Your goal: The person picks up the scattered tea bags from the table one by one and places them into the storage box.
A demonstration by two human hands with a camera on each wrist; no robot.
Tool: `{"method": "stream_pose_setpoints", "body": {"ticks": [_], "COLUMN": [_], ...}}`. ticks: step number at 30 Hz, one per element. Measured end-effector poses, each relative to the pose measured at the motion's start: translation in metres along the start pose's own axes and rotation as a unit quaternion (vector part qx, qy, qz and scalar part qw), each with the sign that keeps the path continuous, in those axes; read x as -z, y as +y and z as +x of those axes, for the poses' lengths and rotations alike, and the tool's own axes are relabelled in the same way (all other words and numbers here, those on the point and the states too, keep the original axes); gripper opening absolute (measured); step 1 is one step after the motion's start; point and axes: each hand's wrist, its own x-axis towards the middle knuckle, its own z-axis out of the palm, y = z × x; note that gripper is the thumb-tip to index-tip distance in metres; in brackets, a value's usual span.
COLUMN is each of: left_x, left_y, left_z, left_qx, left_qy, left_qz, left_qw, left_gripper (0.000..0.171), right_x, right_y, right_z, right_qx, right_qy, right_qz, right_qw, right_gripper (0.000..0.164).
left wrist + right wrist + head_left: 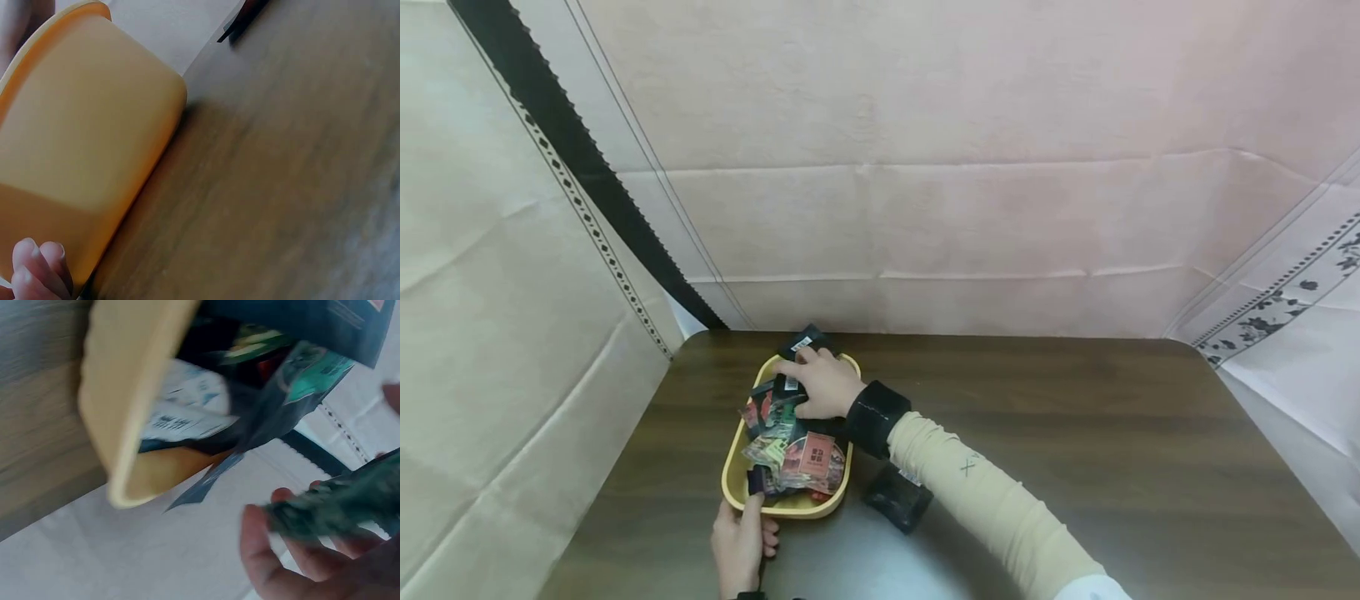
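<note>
A yellow plastic tub (730,475) stands at the left of the table, heaped with snack-like packets. My left hand (741,537) grips its near rim, thumb on top; in the left wrist view several curled fingers (40,269) lie against the tub's outer wall (94,125). Over the far part of the tub is my right hand (820,383). The right wrist view shows that hand (300,569) holding a blurred green packet (344,503) just outside the rim. A red-labelled clear packet (815,457) lies on the heap.
A black packet (898,497) lies on the wooden table (1037,433) right of the tub, below my right forearm. Another dark packet (808,340) sticks up at the tub's far end. Pale cloth (962,208) hangs behind the table.
</note>
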Motion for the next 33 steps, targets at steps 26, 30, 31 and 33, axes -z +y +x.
{"method": "stream_pose_setpoints", "body": {"ticks": [26,30,31,33], "left_x": [-0.002,-0.002,-0.002,-0.003], "left_y": [0.003,0.003,0.002,0.001], "left_z": [0.0,-0.001,-0.001,-0.001], "left_qx": [0.005,0.001,-0.001,-0.003], "left_qy": [-0.004,-0.006,-0.005,-0.004], "left_qz": [-0.007,-0.014,-0.015,-0.017], "left_qw": [0.9999,0.9999,0.9999,0.9998], "left_gripper": [0.029,0.027,0.026,0.025], "right_x": [-0.021,-0.041,-0.045,-0.052], "right_y": [0.062,0.064,0.063,0.059], "right_z": [-0.092,-0.121,-0.127,-0.135], "right_qx": [-0.018,-0.009,-0.006,0.001], "right_qy": [0.051,0.004,-0.006,-0.026], "right_qz": [0.016,-0.02,-0.026,-0.032], "right_qw": [0.998,1.0,1.0,0.999], "right_gripper": [0.045,0.049,0.052,0.058]}}
